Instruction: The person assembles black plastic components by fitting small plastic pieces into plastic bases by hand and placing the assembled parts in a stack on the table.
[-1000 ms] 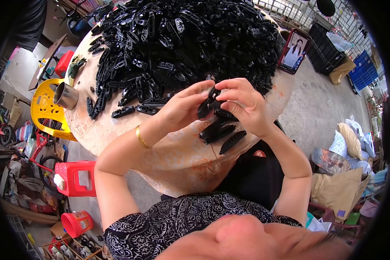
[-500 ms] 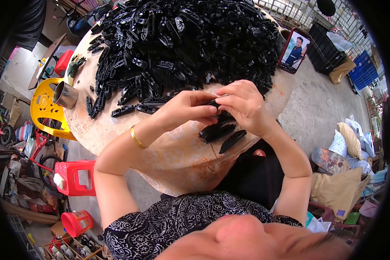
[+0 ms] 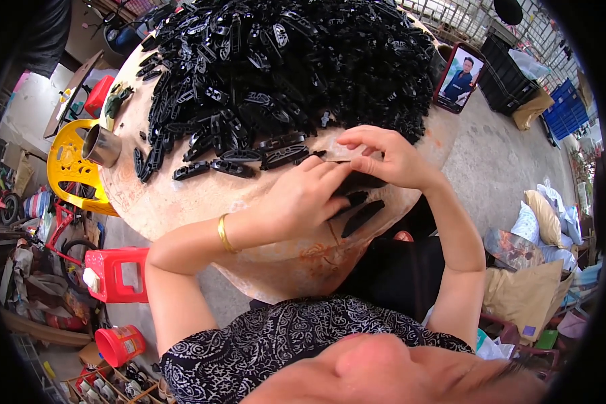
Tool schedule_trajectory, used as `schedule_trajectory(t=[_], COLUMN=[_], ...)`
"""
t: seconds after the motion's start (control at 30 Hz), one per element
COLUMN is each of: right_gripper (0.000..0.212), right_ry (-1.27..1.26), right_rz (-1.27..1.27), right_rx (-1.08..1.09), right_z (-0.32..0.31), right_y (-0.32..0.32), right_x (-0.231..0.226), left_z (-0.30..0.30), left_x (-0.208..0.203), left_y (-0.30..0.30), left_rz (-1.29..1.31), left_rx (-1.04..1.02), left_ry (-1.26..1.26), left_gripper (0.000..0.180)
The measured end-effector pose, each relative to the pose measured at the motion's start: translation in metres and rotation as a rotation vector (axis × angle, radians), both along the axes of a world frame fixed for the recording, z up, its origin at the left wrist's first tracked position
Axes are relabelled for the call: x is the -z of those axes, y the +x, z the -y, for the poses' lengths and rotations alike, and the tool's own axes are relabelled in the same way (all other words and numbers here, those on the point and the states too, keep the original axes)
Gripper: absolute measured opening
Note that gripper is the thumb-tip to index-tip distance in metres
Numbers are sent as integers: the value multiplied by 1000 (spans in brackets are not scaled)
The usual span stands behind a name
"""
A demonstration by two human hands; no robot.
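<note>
My left hand (image 3: 311, 195) has its fingers bent over a black plastic part (image 3: 366, 180) near the table's front edge. My right hand (image 3: 398, 161) meets it from the right, thumb low against the same part and forefinger arched above. Between the hands the part is mostly covered, so its full shape is hidden. Just below them lies a long black plastic piece (image 3: 363, 219), next to others partly under my left hand. A big heap of similar glossy black parts (image 3: 283, 74) covers the far side of the round table (image 3: 141, 202).
A metal cup (image 3: 102, 147) stands at the table's left edge, in front of a yellow chair (image 3: 67, 158). At the right edge a phone (image 3: 458, 79) is propped up. Lower left are a red stool (image 3: 108, 273) and a red bucket (image 3: 120, 345).
My left hand has come down and turned palm-down over the pieces by the front edge. The right hand has shifted slightly, its forefinger lifting from the thumb. Parts formerly behind my left hand now show.
</note>
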State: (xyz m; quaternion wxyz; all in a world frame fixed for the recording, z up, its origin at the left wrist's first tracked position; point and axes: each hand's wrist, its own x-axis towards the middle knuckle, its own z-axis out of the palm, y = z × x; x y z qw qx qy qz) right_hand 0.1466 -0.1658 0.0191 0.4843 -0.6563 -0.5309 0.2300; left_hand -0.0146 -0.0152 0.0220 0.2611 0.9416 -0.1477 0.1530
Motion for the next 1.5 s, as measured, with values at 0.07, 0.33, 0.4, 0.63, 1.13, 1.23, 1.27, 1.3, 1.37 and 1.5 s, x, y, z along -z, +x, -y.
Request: schedule_trajectory(t=[0.07,0.33,0.4,0.63,1.13,1.23,1.27,1.3,1.37,1.5], right_gripper=[29,15,15,21,10,9,11,11,10,11], right_ry=[9,-184,-207,13,338,317,316,317,416,425], right_rz=[23,67,112,685,233,261,277,280,453,515], right_rx=[-27,-301,-198,96,257,266,288,287,304,291], right_z=[0,-5,-10,-38,-7,-5,-5,-6,-8,-6], right_y=[-1,-4,-7,-9,-31,-36,-36,-36,-35,-35], right_x=[6,5,-2,36,0,0,1,1,2,2], left_z=[-5,-69,-62,-51,-27,-31,-32,-32,-30,-32], left_x=[-5,-24,-15,3,15,16,20,23,24,29], left_y=[1,10,15,15,29,26,25,26,26,27], left_rz=[105,-264,-277,-208,-289,-416,-466,-468,-462,-442], left_rx=[13,-324,-282,-320,-127,-105,-63,-31,-16,28], left_ry=[32,370,355,383,-966,-1146,-1333,-1365,-1404,-1422], left_gripper=[36,25,23,27,42,35,34,31,31,31])
